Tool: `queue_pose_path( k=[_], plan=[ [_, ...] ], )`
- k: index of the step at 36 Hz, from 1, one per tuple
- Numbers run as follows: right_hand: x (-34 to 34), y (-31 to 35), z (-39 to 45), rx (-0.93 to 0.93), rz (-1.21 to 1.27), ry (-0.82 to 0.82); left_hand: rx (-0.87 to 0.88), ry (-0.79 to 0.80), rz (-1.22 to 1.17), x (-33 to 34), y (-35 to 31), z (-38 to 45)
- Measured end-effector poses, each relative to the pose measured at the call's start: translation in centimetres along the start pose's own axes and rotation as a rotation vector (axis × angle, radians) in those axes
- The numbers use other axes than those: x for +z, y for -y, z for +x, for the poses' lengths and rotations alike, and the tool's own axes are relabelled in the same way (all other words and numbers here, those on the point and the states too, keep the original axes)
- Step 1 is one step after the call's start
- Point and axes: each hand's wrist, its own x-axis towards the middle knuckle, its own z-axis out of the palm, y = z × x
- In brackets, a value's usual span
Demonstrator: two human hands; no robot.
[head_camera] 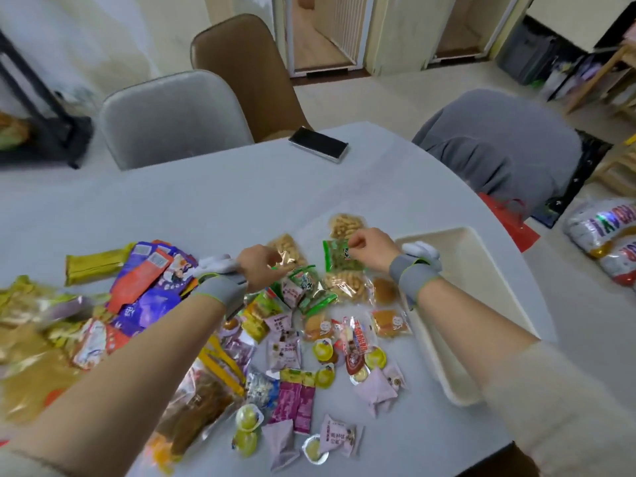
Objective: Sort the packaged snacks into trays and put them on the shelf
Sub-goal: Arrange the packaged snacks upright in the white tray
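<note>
Many packaged snacks lie spread over the pale table. My left hand pinches the edge of a clear packet of tan puffed snacks. My right hand pinches the top of a green packet, which stands lifted at its upper edge. More tan snack packets lie just beyond and below it. A cream tray with nothing visible in it sits on the table at the right, under my right wrist. Purple and red bags are heaped at the left.
A black phone lies at the table's far edge. Grey chair and brown chair stand behind the table; a grey draped chair is at right. Small jelly cups and lilac packets lie near me.
</note>
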Motion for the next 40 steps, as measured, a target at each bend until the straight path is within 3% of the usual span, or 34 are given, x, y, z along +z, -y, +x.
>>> queue_pose_path(
  k=[4, 7, 10, 13, 17, 20, 28, 33, 37, 40],
  plan=[
    [2.0, 0.4, 1.7, 0.07, -0.157, 0.07, 0.04, -0.036, 0.0, 1.1, 2.2, 0.3],
    [3.4, 0.5, 3.2, 0.189, -0.261, 0.049, 0.184, -0.006, 0.087, 2.2, 2.4, 1.1],
    [4.6, 0.2, 4.4, 0.315, -0.205, -0.002, 0.287, 0.032, 0.227, 3.6, 1.3, 2.2],
    [6.0, -0.1, 5.5, 0.433, -0.136, 0.032, 0.223, 0.063, 0.269, 5.0, 0.8, 3.9],
    [7.6, -0.8, 6.4, 0.521, -0.154, -0.081, 0.151, 0.131, 0.28, 5.9, 0.5, 5.4],
    [7.8, -1.4, 7.0, 0.562, -0.011, -0.112, 0.083, 0.128, 0.268, 6.5, 0.6, 5.8],
    [7.1, -0.6, 6.2, 0.378, 0.14, -0.125, -0.035, 0.146, 0.232, 8.1, 1.1, 5.9],
    [5.3, 0.6, 5.0, 0.209, 0.137, -0.133, -0.114, 0.009, 0.071, 8.1, 2.8, 5.7],
    [3.9, 1.0, 4.5, 0.144, 0.174, -0.078, -0.12, 0.07, 0.225, 8.1, 2.9, 5.1],
    [3.4, 1.1, 4.1, 0.125, 0.174, -0.072, -0.179, 0.146, 0.201, 8.3, 2.6, 4.8]
  ],
)
